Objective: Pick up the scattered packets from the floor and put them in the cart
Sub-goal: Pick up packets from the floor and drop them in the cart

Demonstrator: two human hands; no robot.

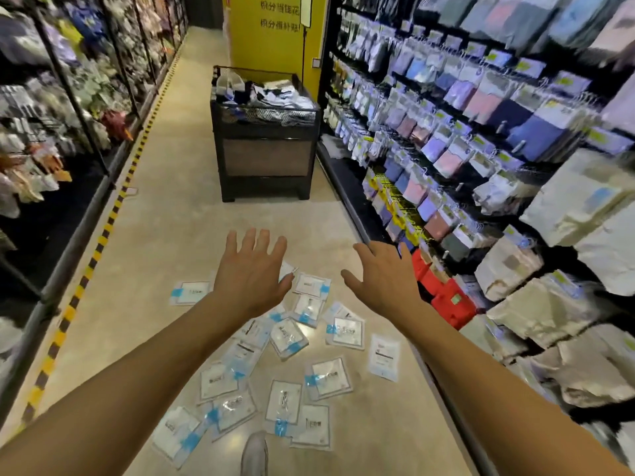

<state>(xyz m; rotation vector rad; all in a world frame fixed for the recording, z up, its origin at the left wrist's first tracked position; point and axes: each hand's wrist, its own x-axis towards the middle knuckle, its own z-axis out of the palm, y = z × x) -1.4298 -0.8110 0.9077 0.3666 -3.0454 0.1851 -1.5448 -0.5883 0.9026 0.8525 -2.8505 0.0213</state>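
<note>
Both hands were stretched out in front of the person, palms down. The left hand [252,273] had its fingers spread wide and held nothing. The right hand [385,280] was open too, fingers loose and a little apart, and it was empty as well. The packets [288,338] lay flat on the floor [165,235] in a loose pile, turned every which way, some lying partly on top of others. They looked flat and nearly square, so no side seemed much longer than another. The pile lay below the hands and ran back toward the person's shoe [255,453]. The left hand seemed to be right over the far end of the pile, so it looked like the nearer hand. The right hand was more over the right edge of the floor, by the bottom of the shelves [481,132], and from it the packets lay to the left and down. One packet [190,293] lay alone toward the left side of the floor, and another one [384,357] lay alone near the right edge. The cart [266,158] stood straight ahead past the pile, well apart from it, close to the shelves, with other goods already heaped in its top. I think both hands would have to go down first, since no packet was touched yet.
</note>
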